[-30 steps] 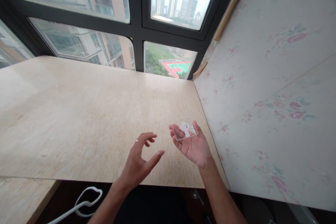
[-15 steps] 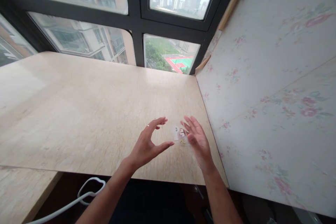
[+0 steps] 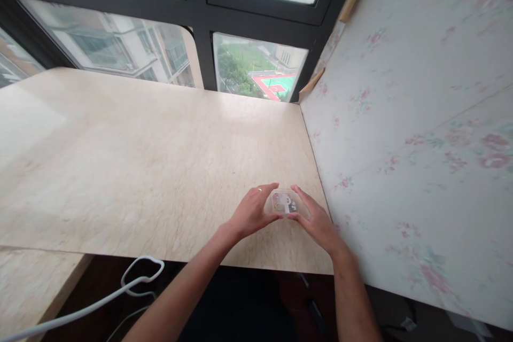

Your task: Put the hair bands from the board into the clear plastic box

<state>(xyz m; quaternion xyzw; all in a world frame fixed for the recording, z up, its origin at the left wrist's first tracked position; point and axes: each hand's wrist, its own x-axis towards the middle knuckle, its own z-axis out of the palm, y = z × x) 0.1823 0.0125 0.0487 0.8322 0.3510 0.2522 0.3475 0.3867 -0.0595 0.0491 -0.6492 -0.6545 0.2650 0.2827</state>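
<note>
A small clear plastic box (image 3: 285, 204) sits low over the near right part of the stone-patterned sill, with small white, dark and yellowish pieces showing through it. My left hand (image 3: 256, 208) grips its left side, thumb at the near edge and fingers at the far edge. From the right, my right hand (image 3: 316, 220) clasps it the same way. A ring shows on a left finger. Whether the box rests on the surface or hangs just above it, I cannot tell.
The beige sill (image 3: 152, 171) stretches left and back to the dark window frame (image 3: 200, 48). Close on the right rises a floral-papered wall (image 3: 401, 133). A white cable (image 3: 100, 299) loops below the front edge at the left.
My hands were apart and spread around the small pieces; now both have closed on the clear box. My left hand has moved right, and the view has shifted slightly.
</note>
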